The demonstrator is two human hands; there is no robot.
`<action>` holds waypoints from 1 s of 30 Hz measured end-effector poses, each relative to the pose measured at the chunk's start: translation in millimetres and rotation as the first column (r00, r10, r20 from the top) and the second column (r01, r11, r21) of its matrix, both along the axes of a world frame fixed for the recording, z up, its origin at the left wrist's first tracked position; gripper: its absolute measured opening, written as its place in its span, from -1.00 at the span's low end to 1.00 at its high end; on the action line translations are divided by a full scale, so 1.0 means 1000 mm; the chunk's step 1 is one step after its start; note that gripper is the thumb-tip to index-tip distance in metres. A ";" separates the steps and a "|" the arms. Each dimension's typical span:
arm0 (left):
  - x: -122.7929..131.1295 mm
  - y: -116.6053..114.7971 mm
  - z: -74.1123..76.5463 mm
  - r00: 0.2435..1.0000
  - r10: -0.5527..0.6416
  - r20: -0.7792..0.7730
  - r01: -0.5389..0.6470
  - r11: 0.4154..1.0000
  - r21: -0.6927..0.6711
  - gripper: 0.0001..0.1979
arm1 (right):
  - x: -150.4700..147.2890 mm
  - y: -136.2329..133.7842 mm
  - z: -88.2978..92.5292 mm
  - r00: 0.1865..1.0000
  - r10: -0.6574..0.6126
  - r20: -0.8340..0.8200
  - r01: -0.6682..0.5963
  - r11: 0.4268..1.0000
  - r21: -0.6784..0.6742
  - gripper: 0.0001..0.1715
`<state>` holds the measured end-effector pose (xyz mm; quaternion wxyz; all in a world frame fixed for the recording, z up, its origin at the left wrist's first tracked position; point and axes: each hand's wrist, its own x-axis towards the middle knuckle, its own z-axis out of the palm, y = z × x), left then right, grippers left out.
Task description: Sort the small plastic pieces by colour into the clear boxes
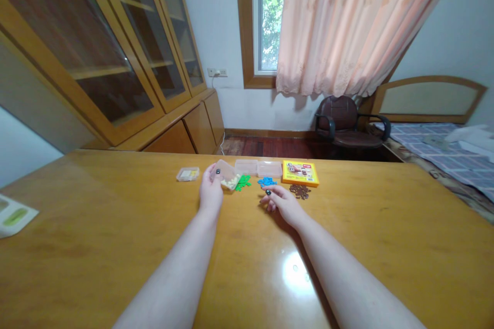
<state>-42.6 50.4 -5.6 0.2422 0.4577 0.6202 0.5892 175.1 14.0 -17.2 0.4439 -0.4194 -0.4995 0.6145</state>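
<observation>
My left hand [211, 190] is closed on the side of a clear plastic box [224, 168], which is tilted up from the table. Small cream pieces [230, 181] lie at the box's lower edge. Just right of it is a pile of green pieces [243, 182]. My right hand [281, 202] is over the table, in front of a heap of blue pieces [267, 181], its fingers loosely bent and apart. I see nothing held in it. Brown pieces [300, 192] are spread beyond its wrist.
Two clear boxes [269, 168] stand behind the piles, beside a yellow picture box [301, 172]. A small clear case [188, 174] lies to the left. A white and green object [15, 216] is at the table's left edge. Beyond the table stands an office chair [339, 118].
</observation>
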 end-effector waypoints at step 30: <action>0.015 -0.013 0.001 0.531 -0.193 -0.825 -0.253 0.893 -0.372 -0.41 | -0.003 -0.001 0.004 0.998 0.009 0.054 -0.009 1.000 0.016 -0.64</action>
